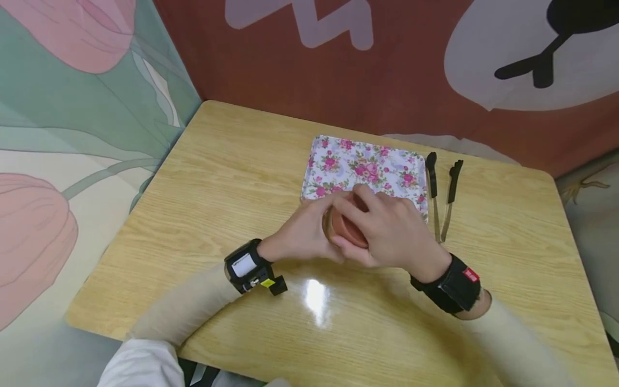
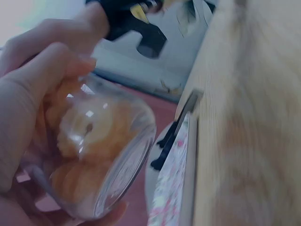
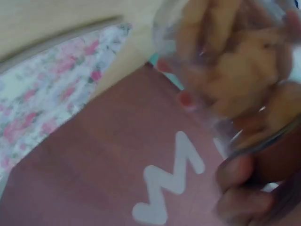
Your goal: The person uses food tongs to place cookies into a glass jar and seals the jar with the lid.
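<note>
A clear jar (image 2: 134,115) of golden-brown cookies (image 2: 89,127) is held over the table, tilted, by both hands. My left hand (image 1: 309,228) grips the jar's see-through body, its fingers wrapped round the side. The right hand (image 1: 394,231) holds the reddish-brown lid (image 1: 349,232), with fingers spread over its top and thumb at the near edge. In the right wrist view the lid's rim sits against the mouth of the jar, and the cookies (image 3: 244,70) look blurred.
Behind the hands lies a flower-patterned tray (image 1: 365,166) on the wooden table (image 1: 217,183). Tongs (image 1: 452,183) with black tips lie open along its right side. A red-brown wall covering (image 1: 411,80) hangs at the table's far edge.
</note>
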Demonstrator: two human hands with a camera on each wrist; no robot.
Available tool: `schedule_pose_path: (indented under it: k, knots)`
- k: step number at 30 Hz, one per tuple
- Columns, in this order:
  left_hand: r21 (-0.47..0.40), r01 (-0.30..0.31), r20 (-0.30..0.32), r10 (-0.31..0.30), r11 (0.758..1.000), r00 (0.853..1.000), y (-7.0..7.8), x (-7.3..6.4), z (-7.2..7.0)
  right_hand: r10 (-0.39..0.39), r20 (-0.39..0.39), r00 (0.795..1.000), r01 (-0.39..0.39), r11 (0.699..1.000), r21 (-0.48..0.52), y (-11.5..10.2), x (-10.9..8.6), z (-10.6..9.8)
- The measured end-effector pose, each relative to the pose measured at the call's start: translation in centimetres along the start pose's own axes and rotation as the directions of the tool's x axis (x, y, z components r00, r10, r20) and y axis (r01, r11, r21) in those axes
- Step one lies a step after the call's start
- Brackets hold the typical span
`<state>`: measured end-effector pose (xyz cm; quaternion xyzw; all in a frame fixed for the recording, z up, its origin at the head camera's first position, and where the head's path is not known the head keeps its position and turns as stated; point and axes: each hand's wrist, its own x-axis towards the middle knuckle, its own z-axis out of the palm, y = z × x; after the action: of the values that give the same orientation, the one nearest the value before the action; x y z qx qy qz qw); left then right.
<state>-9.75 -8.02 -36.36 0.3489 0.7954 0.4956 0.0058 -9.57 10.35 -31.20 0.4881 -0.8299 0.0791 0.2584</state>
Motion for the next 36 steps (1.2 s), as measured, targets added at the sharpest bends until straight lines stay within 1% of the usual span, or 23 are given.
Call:
schedule_pose_path:
  k: [2,4,5,8,10,13,16,17,19,20,21,24,27,29,31,34,36]
  knots:
    - [0.114,0.03,-0.071,-0.022,0.993,0.997,-0.8,0.0,0.5,0.1,0.019,0.995,-0.099,0.995,-0.031,-0.3,0.2,0.4]
    - [0.195,0.056,-0.113,-0.034,0.979,0.993,-1.3,0.0,0.7,0.167,0.03,0.986,-0.165,0.985,-0.049,-0.5,0.4,0.7]
    - [0.223,0.067,-0.127,-0.039,0.973,0.991,-1.5,0.0,0.7,0.193,0.042,0.98,-0.191,0.98,-0.048,-0.5,0.5,0.9]
    - [0.233,0.076,-0.157,-0.039,0.97,0.987,-2.0,0.2,0.5,0.262,0.083,0.962,-0.262,0.965,-0.015,-0.4,0.7,1.2]
    - [0.216,0.072,-0.174,-0.035,0.974,0.984,-2.4,0.4,0.2,0.313,0.11,0.943,-0.316,0.949,0.011,-0.2,0.6,1.3]
    - [0.157,0.053,-0.207,-0.02,0.986,0.978,-3.0,0.9,-0.4,0.391,0.156,0.907,-0.403,0.914,0.055,0.4,0.3,1.2]
    - [0.016,0.03,-0.243,-0.026,0.999,0.97,-3.0,1.3,-1.5,0.445,0.202,0.873,-0.466,0.882,0.073,1.2,-0.4,0.7]
    - [-0.037,0.031,-0.255,-0.04,0.999,0.966,-3.0,1.3,-2.0,0.455,0.216,0.864,-0.479,0.875,0.072,1.5,-0.7,0.5]
    - [-0.132,0.046,-0.279,-0.081,0.99,0.957,-2.9,1.2,-3.1,0.467,0.24,0.851,-0.495,0.866,0.067,2.0,-1.3,-0.1]
    - [-0.163,0.055,-0.29,-0.101,0.985,0.952,-2.9,1.2,-3.6,0.474,0.246,0.845,-0.502,0.863,0.062,2.3,-1.7,-0.4]
    - [-0.182,0.066,-0.303,-0.12,0.981,0.945,-3.0,1.2,-4.1,0.482,0.247,0.841,-0.51,0.858,0.061,2.5,-2.0,-0.7]
    - [-0.171,0.097,-0.343,-0.152,0.981,0.927,-4.0,1.3,-5.7,0.493,0.236,0.837,-0.522,0.849,0.078,3.3,-2.9,-1.4]
    - [-0.149,0.113,-0.36,-0.161,0.982,0.919,-5.6,1.5,-7.2,0.498,0.212,0.841,-0.527,0.843,0.108,4.0,-3.7,-1.8]
    - [-0.145,0.125,-0.349,-0.168,0.982,0.922,-6.9,1.4,-8.2,0.493,0.211,0.844,-0.523,0.843,0.124,4.3,-4.2,-2.1]
    - [-0.156,0.142,-0.333,-0.187,0.977,0.924,-8.1,1.1,-9.0,0.485,0.227,0.845,-0.52,0.843,0.137,4.7,-4.6,-2.3]
    - [-0.182,0.155,-0.304,-0.206,0.971,0.93,-9.7,0.8,-10.0,0.484,0.265,0.834,-0.533,0.831,0.158,5.1,-5.0,-2.5]
    - [-0.206,0.164,-0.292,-0.22,0.965,0.931,-10.6,0.9,-10.3,0.478,0.284,0.831,-0.535,0.828,0.171,5.5,-5.3,-2.7]
